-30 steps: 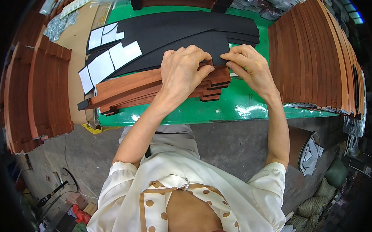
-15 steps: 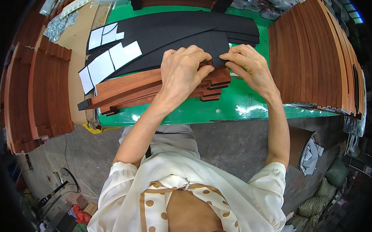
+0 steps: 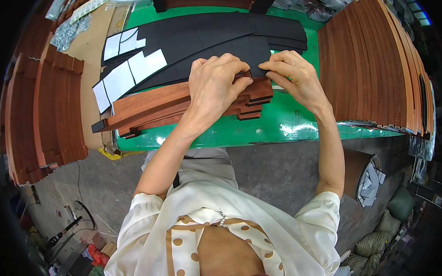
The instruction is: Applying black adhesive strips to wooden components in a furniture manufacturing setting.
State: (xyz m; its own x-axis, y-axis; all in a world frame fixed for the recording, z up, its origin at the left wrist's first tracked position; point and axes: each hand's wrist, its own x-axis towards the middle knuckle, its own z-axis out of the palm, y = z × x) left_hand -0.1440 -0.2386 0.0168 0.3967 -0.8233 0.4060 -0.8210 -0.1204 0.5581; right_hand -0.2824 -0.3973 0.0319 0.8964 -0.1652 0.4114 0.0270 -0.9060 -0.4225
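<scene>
Left hand (image 3: pixel 214 82) hides part of wooden piece (image 3: pixel 151 100), apparently middle.

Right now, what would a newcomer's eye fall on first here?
The two hands, left hand and right hand, close together at the right end of a reddish-brown wooden piece. Beyond them, black sheets spread over a bright green tabletop, white pieces at their left end. A long row of brown wooden slats fills the right.
</scene>
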